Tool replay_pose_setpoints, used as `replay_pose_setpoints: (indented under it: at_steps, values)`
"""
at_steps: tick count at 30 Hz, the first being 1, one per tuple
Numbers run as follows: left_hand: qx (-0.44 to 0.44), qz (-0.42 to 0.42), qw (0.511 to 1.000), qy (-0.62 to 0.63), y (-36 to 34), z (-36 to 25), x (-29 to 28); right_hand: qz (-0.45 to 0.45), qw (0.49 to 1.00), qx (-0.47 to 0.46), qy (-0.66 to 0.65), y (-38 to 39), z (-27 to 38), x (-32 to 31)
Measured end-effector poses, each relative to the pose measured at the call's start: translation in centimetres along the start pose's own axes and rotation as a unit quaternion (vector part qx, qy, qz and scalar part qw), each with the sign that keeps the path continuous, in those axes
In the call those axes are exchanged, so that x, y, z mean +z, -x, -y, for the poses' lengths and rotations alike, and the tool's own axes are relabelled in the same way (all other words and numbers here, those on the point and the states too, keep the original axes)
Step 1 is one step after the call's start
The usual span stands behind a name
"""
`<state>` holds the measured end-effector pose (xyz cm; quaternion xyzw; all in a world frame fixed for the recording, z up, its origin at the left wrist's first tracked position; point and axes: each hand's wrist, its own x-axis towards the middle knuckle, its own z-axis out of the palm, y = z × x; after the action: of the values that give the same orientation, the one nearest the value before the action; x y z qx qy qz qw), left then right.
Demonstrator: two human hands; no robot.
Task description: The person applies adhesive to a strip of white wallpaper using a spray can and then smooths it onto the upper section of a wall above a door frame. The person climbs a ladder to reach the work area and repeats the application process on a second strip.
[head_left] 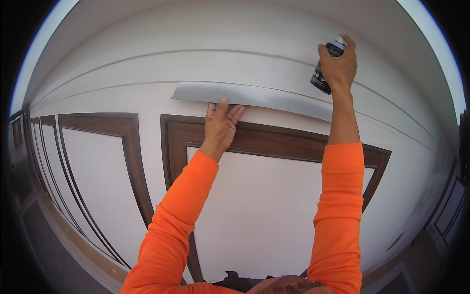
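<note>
Slanting through right grip [339,68]: spray can [319,80]

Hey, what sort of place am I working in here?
Probably an indoor room or hallway, perhaps under renovation: a white wall with dark brown rectangular wood-toned frames, a black spray can in your right hand, and a long silver-grey flat strip along the wall.

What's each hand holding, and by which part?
Left hand: grey strip, by its lower edge, left of its middle. Right hand: black spray can, by its upper body, a finger at the white top.
</note>
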<state>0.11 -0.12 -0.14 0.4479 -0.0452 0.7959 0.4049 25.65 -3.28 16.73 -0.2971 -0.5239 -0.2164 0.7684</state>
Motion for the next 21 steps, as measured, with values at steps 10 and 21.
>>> replay_pose_setpoints:
  at_steps: [10,21]
  values:
    - [-0.004,0.003,1.0,-0.017,-0.7,-0.3,-0.1,0.072,0.993,-0.094,-0.018,-1.0,2.6,4.0]
    - [-0.004,-0.001,1.0,-0.024,-0.4,-0.2,-0.7,-0.098,0.995,0.004,0.015,-2.0,-1.3,-0.5]
